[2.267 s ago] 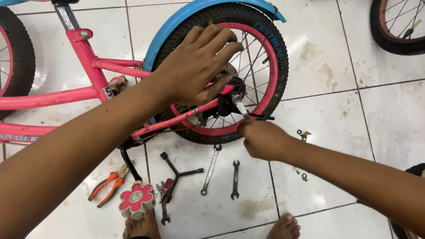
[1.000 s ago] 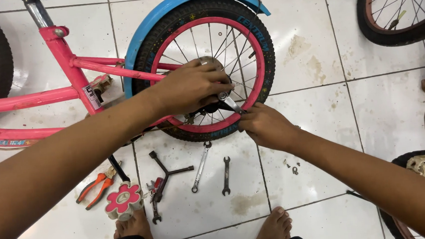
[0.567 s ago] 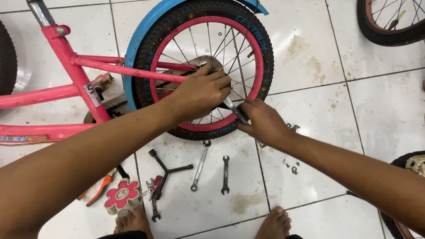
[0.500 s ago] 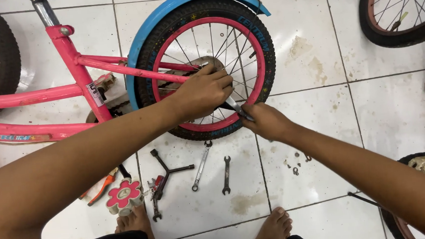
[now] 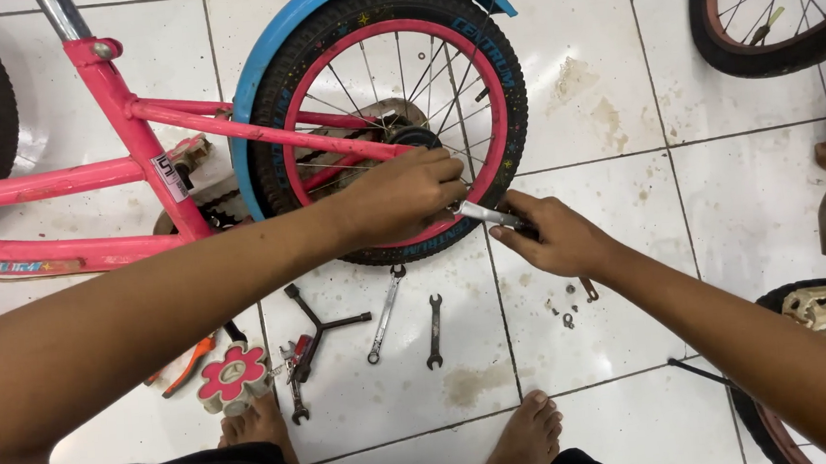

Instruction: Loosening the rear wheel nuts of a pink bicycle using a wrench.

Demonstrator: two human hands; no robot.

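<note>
Head view shows my left hand [image 5: 401,194] pressed on the pink wheel [image 5: 390,117] near its hub, fingers curled around something small I cannot make out. My right hand [image 5: 554,237] grips a metal tool [image 5: 489,215] by the rim. I think the tool could slip off and hit a spoke. Tiny nuts [image 5: 566,308] on the floor might roll away.

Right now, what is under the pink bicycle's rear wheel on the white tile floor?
Below the black-tyred rear wheel lie two slim metal spanners and a black three-way wrench. The left forearm covers the floor beside them.
</note>
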